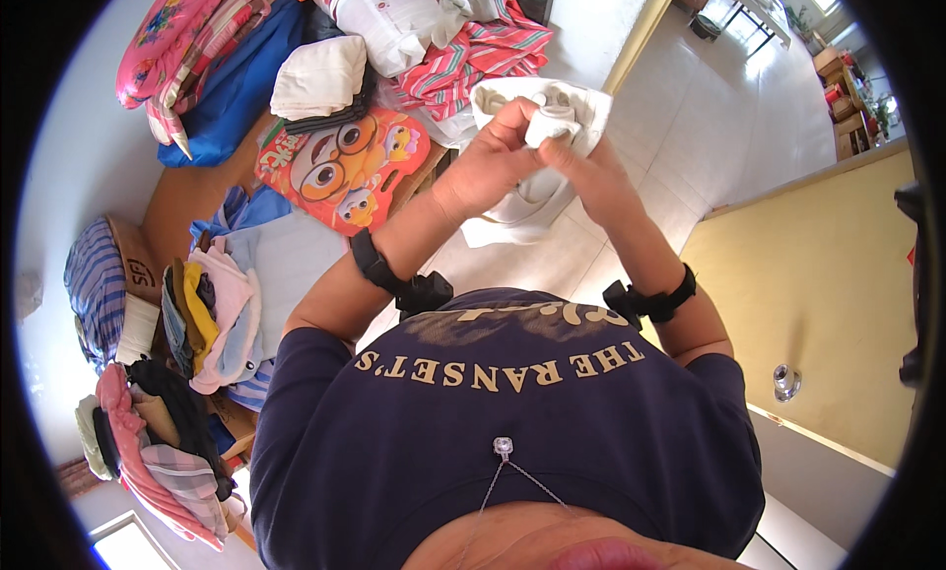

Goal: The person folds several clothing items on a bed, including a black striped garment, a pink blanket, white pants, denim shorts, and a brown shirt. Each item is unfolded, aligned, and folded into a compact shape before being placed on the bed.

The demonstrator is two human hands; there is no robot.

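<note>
A white garment (543,193) hangs in front of my chest, above the tiled floor. Pinched at its bunched upper part is my left hand (497,156), with thumb and forefinger on the cloth. My right hand (587,172) grips the same bunch from the other side, and the two hands nearly meet. Part of the right fingers is hidden behind the cloth. Left of the garment lies a red cartoon-printed cardboard box (347,167). A folded white cloth (319,78) rests over folded black fabric (340,115) at the box's far edge.
Red striped fabric (473,60) and a white plastic bag (399,23) lie at the far side. Pink floral bedding (174,34) sits at far left. Folded clothes (203,311) and a clothes pile (159,429) stand at left. A yellow door (805,274) is on my right.
</note>
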